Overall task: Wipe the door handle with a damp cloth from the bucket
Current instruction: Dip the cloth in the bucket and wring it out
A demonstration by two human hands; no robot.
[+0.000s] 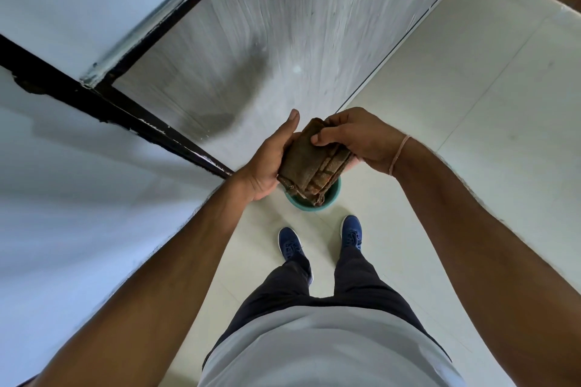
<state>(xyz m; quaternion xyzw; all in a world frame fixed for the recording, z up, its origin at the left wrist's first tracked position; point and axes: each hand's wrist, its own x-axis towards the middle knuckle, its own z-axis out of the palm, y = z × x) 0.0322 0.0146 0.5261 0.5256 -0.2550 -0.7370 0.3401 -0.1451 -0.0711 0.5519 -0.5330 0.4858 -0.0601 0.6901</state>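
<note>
a person in a light grey shirt (330,352), dark trousers (352,280) and blue lace-up shoes (351,233), arms bare, a thin pinkish thread (398,152) tied around the right wrist.

Both hands hold a folded brown cloth (309,162): left hand (270,163) under it, right hand (355,138) on top, above a green bucket (309,204) on the floor.

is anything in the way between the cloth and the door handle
Cannot tell: no door handle shows in this view. The folded brown cloth is held by the left hand and right hand above the teal bucket, in front of the grey door.
</note>
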